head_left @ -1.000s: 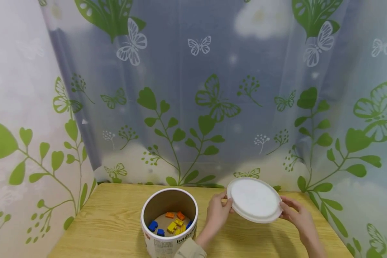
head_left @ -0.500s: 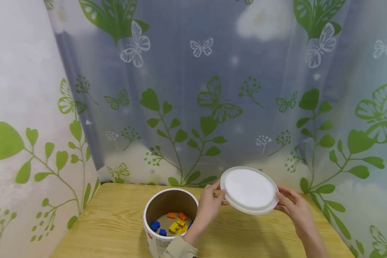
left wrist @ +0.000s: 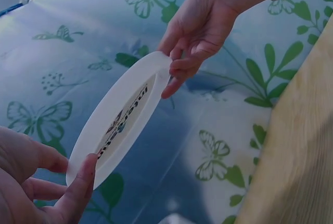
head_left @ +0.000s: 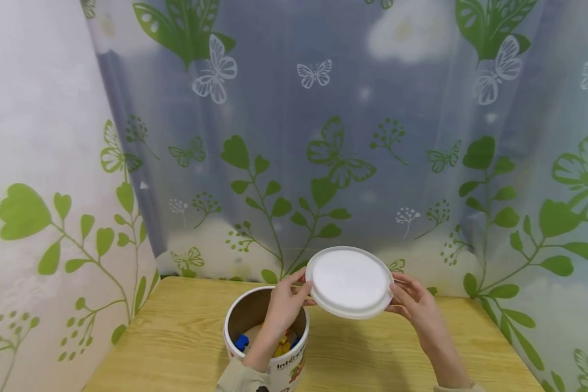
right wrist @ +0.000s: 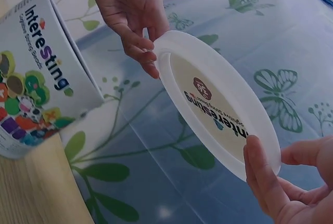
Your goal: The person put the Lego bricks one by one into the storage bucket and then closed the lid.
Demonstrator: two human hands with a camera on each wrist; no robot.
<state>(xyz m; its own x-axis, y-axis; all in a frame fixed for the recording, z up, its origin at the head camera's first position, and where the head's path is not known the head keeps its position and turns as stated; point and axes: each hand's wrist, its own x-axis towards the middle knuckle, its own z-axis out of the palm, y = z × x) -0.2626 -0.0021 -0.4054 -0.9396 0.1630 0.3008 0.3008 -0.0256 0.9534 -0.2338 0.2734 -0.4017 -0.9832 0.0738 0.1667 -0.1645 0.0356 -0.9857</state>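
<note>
Both hands hold a round white lid [head_left: 350, 281] above the table, tilted so that its plain side faces the head camera. Printed lettering shows on its other side in the right wrist view. My left hand [head_left: 285, 302] pinches the lid's left rim between thumb and fingers. On the opposite rim, my right hand [head_left: 415, 307] pinches it the same way. An uncovered white tub [head_left: 289, 366] with printed sides stands under and behind my left forearm. Inside lie blue bricks [head_left: 242, 342] and yellow bricks [head_left: 281, 347], partly hidden by the forearm.
The tub stands on a pale wooden table [head_left: 176, 326]. A curtain [head_left: 274, 109] with green leaves and butterflies hangs along the table's back edge, and similar printed sheets flank the left and right sides.
Both hands have carried the lid leftward and slightly up, toward the tub. My left forearm now crosses over the tub's opening and covers part of the bricks.
</note>
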